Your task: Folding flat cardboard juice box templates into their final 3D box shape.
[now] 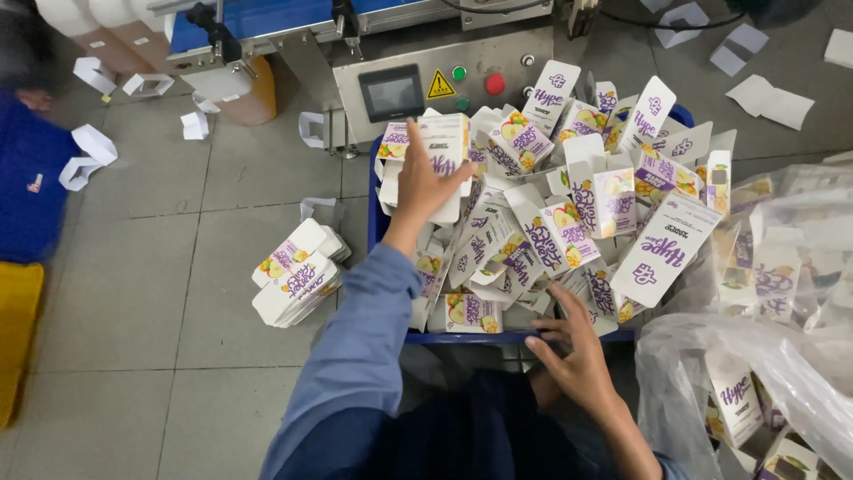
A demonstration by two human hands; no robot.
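The white carton [442, 153] with purple print sits at the far left of the heap, and the left hand [425, 182] grips it with fingers spread over its face. The heap of flat cartons [551, 231] overfills the blue crate [377, 213], so pulling this one may drag its neighbours over the rim onto the floor. The right hand [573, 351] lies open on the near edge of the heap and holds nothing. A small stack [298, 274] lies on the floor to the left, and a plastic bag [755, 356] crowds the right side.
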